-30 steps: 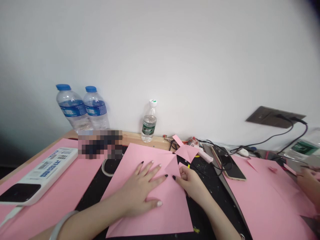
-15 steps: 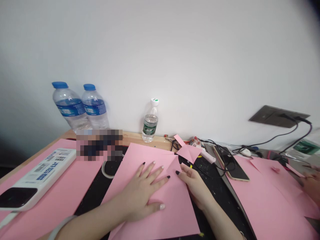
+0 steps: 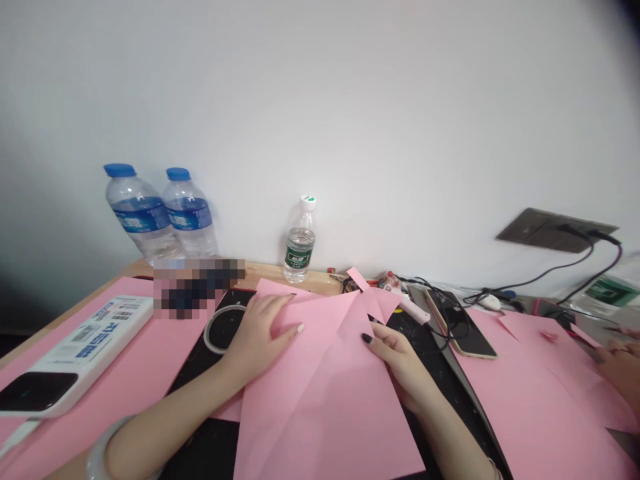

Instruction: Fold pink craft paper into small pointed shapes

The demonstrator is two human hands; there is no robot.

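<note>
Paper, pink and creased aslant, lies before us in the head view on a black mat, near the middle of the table. Our right hand is nearly closed, pinching the paper's right edge with the thumb on top. Our left hand is spread wide at the upper left edge, its thumb laid on the paper. Along the table's back edge we see two blue-capped bottles toward the left corner and a small bottle near the middle. By the left edge sits a power bank; a phone lies beside the mat's right edge.
</note>
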